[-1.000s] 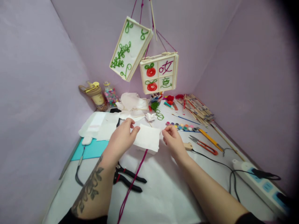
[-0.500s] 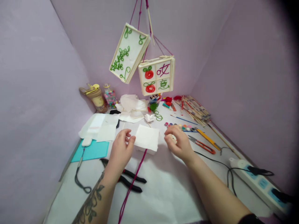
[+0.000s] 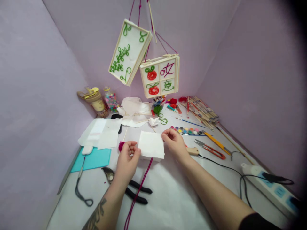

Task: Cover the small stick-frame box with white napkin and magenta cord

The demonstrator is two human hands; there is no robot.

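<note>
Shifted since the earlier frame: right hand (image 3: 174, 142), from just beside the sheet to its upper right corner; ball of yarn (image 3: 121, 146), magenta, now in sight beside the left hand (image 3: 128, 159).

Item: white sheet (image 3: 151, 144), one, lying between the hands on top of a low white box (image 3: 156, 159), whose front edge shows beneath. We take the box to serve as a prop, keeping the sheet raised and flat.

Right hand: fingers curled, thumb and forefinger tips close together at the corner; we cannot tell whether they pinch it. Left hand: fingers half curled, thumb and forefinger apart, thumb at the lower left edge, nothing seen gripped. We read the placing at opposite edges as a way to steady the sheet or square it.

Cord (image 3: 141, 187), magenta, doubled: runs from under the front of the box toward us, across the handles of the pliers (image 3: 139, 192). We suppose it trails this way to stay free of the fingers.

To the right: scissors (image 3: 211, 149), corded tool (image 3: 192, 151), paint pots (image 3: 187, 130), ranged, we judge, for easy reach. Overhead: two lanterns (image 3: 159, 76), hung on strings, off the worktop.
</note>
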